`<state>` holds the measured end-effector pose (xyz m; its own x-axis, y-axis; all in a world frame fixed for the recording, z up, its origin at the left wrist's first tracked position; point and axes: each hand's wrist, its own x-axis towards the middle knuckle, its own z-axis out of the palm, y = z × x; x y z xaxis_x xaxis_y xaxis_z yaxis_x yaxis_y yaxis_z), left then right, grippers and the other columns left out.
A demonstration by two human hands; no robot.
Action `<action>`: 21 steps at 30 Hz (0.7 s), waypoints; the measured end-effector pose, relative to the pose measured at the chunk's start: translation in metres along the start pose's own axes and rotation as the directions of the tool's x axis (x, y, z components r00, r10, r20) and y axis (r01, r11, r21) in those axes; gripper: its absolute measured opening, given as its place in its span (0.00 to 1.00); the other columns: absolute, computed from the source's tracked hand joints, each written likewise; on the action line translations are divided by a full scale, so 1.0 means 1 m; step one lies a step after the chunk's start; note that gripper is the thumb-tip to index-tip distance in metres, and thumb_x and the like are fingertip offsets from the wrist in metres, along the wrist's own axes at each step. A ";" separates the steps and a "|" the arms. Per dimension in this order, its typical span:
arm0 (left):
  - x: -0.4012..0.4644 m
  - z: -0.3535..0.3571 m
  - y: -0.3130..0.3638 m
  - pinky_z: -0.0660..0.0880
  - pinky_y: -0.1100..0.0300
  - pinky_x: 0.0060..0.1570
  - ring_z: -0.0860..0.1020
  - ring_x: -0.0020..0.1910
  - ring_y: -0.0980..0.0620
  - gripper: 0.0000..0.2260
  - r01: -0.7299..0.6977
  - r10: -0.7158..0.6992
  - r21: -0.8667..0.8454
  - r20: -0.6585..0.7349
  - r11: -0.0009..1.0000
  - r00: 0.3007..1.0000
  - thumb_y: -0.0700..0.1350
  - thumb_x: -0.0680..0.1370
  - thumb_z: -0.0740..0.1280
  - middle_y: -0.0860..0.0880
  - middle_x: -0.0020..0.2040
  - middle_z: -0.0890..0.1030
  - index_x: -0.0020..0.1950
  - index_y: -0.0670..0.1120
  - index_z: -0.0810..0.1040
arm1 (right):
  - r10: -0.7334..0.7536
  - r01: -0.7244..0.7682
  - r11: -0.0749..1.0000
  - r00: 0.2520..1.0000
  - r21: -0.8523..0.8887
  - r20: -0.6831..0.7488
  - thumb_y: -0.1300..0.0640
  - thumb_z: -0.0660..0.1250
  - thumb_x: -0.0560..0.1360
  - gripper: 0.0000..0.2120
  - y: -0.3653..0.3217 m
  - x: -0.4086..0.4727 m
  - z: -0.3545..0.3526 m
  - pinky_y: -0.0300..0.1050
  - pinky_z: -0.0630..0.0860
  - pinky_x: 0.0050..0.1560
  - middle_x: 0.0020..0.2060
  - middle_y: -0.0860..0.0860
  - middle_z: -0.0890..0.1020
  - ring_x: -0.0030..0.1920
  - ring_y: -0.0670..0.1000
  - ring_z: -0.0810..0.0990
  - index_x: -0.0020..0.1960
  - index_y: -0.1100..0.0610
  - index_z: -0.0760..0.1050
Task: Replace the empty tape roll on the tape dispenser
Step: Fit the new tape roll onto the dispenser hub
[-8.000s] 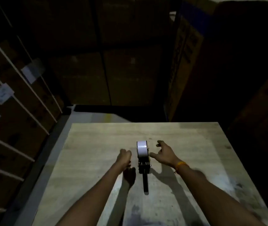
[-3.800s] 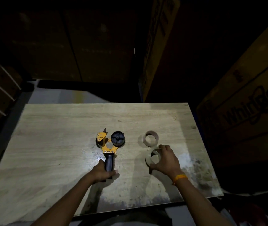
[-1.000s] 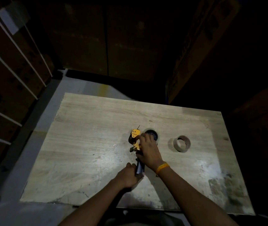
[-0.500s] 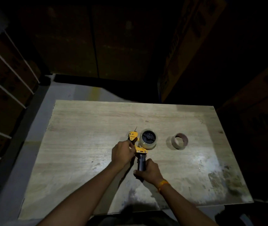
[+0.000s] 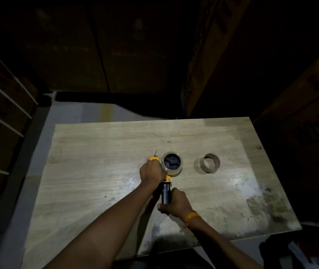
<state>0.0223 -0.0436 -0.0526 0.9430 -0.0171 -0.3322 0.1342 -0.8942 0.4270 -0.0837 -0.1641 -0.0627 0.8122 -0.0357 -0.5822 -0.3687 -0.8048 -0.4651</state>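
Observation:
The yellow and black tape dispenser [image 5: 166,192] lies flat near the middle of the wooden table [image 5: 96,152]. A clear tape roll [image 5: 171,170] sits on its black hub. My right hand [image 5: 176,203] is closed around the black handle. My left hand [image 5: 151,171] covers the yellow front part just left of the roll; its fingertips are hidden, so what they pinch cannot be made out. The empty brown cardboard core [image 5: 210,163] stands on the table to the right of the dispenser, apart from it.
Large cardboard boxes [image 5: 209,61] stand in the dark behind and to the right of the table. Strapped boxes [image 5: 1,105] rise on the left. A strip of grey floor [image 5: 88,111] shows beyond the far edge. The table's near right corner is stained.
Over the earlier frames the roll went onto the hub and my hands swapped places on the dispenser. In the last half second my left hand has pressed closer against the roll.

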 end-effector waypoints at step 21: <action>0.003 -0.002 -0.005 0.66 0.59 0.33 0.80 0.38 0.44 0.17 -0.051 0.045 0.007 0.362 0.999 0.931 0.54 0.76 0.60 0.48 0.35 0.80 0.35 0.45 0.79 | -0.041 0.051 0.994 0.993 -0.096 0.110 0.36 0.81 0.63 0.31 0.022 0.017 -0.021 0.36 0.60 0.30 0.35 0.42 0.64 0.45 0.50 0.72 0.48 0.54 0.67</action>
<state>0.0248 -0.0388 -0.0540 0.7741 -0.2180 -0.5944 0.0839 -0.8953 0.4376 -0.0687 -0.1953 -0.0684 0.7720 0.0624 -0.6325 -0.2815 -0.8587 -0.4283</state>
